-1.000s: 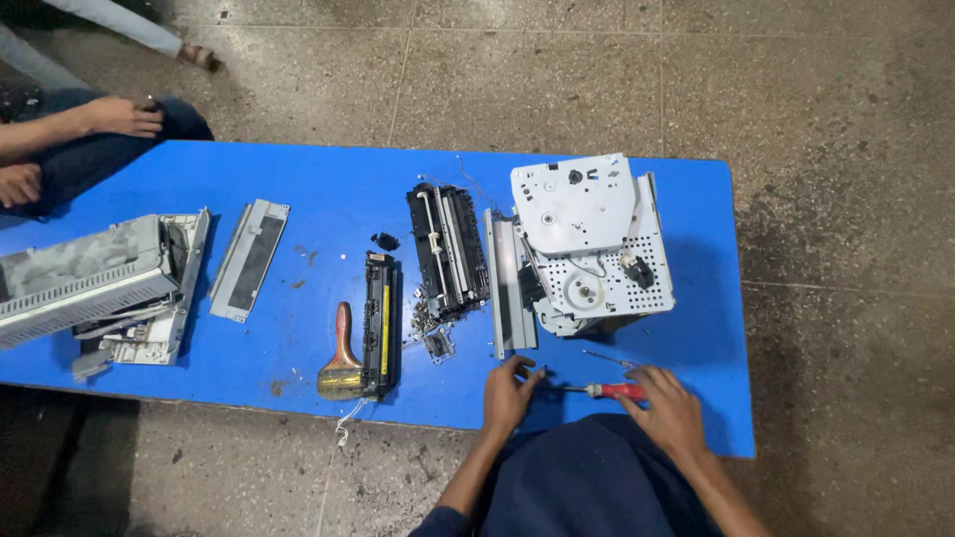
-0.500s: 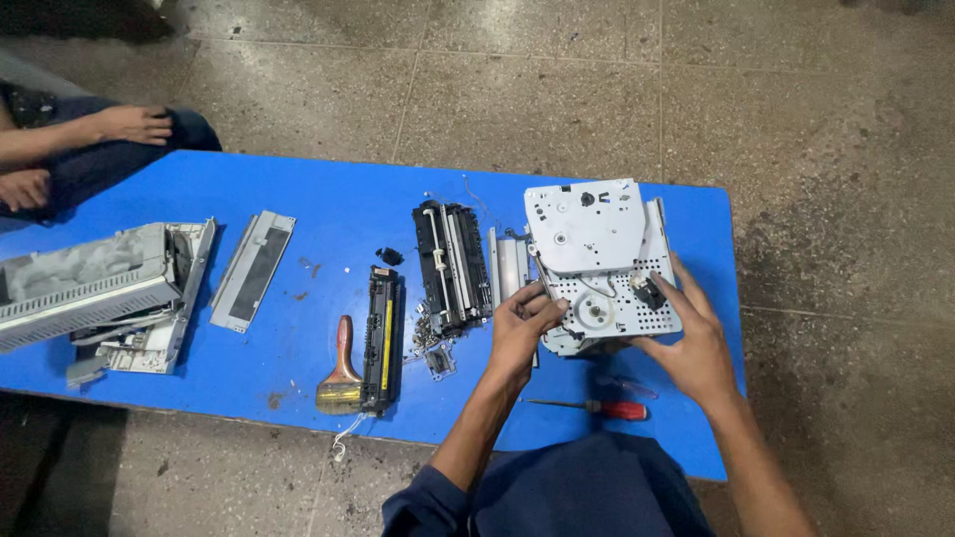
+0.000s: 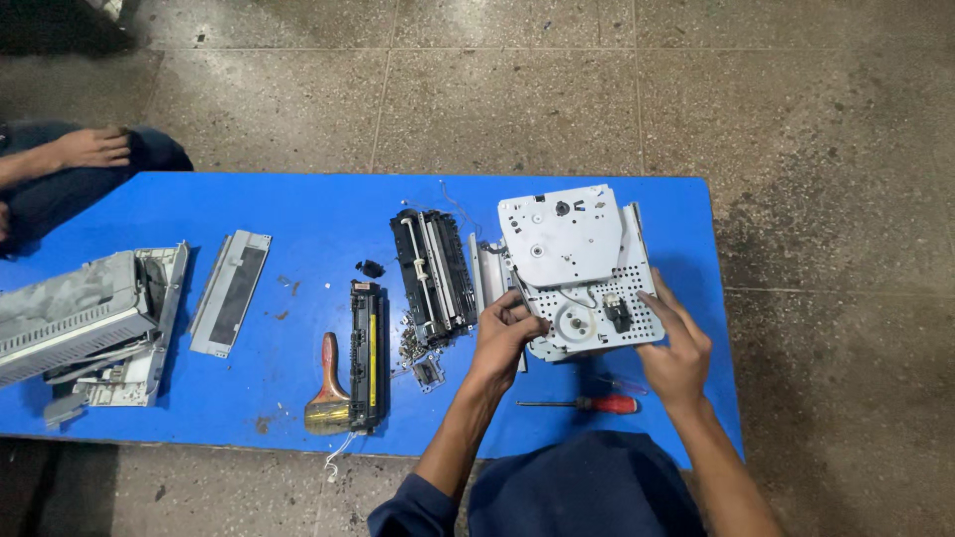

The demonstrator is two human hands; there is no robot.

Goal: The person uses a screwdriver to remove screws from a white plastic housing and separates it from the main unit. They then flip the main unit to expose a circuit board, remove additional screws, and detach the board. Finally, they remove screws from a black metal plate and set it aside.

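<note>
Both hands grip the white perforated metal printer chassis (image 3: 582,268) at the right end of the blue table (image 3: 298,214): left hand (image 3: 505,333) closed on its near-left corner, right hand (image 3: 676,343) clasping its near-right edge. Red-handled screwdriver (image 3: 587,404) lies near, between the forearms; black roller cartridge (image 3: 433,273) sits just left of the chassis.

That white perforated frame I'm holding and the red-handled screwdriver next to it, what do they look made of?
White perforated frame: likely painted or plated sheet metal, going by thin flat panels and rows of punched holes; its round gear looks like plastic. Red-handled screwdriver: smooth red handle, probably plastic, with a dark slim shaft that looks like steel.
</note>
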